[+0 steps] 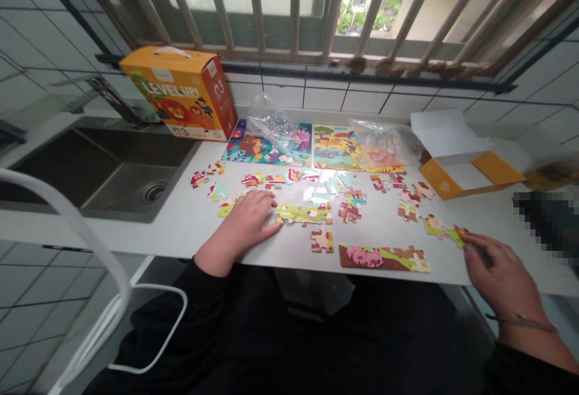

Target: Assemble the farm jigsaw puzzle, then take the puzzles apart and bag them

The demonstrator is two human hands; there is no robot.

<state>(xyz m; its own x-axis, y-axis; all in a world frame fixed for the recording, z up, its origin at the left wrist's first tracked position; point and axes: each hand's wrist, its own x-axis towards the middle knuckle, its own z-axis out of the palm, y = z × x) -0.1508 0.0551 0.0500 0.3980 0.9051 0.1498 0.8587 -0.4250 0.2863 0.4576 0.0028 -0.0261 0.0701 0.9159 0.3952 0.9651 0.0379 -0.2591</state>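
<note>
My left hand (248, 224) lies on the counter with its fingers stretched out. Its thumb touches or nearly touches the left end of a joined green puzzle strip (304, 214) with sheep and a small red vehicle. My right hand (504, 274) pinches a yellow-green puzzle piece (458, 236) at the right, beside another green puzzle piece (435, 225). Whether those two interlock I cannot tell. Near the front edge lies a second joined strip (384, 257) with a pink spotted pig. A brown-and-pink puzzle piece (322, 240) sits between the strips.
Several loose pieces are scattered behind the strips. Two picture boards, one blue (266, 152) and one yellow (332, 149), lie under plastic bags. An orange box (181, 93) stands beside the sink (104, 172). An open yellow box (456, 181) is at right; a white cable (97, 244) crosses the left.
</note>
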